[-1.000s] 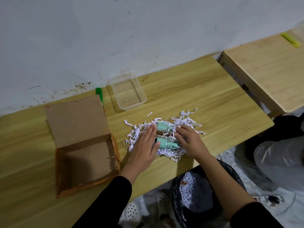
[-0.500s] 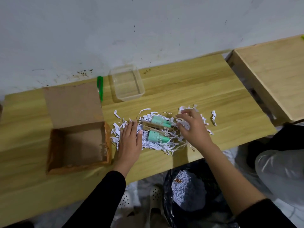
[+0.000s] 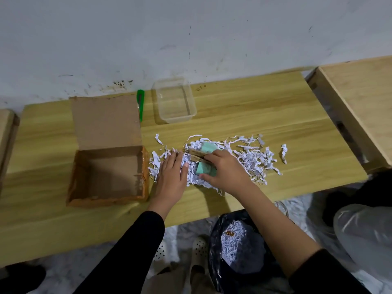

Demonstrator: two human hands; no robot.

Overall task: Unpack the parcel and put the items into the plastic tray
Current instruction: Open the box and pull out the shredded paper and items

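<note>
- Head view: items lie in shreds on the bench, the right hand closing on them; shreds may ride along.
- Left hand rests flat, fingers apart.
- Tray, well apart, looks light enough to slide.

No text, label or number can be read on anything in view.
</note>
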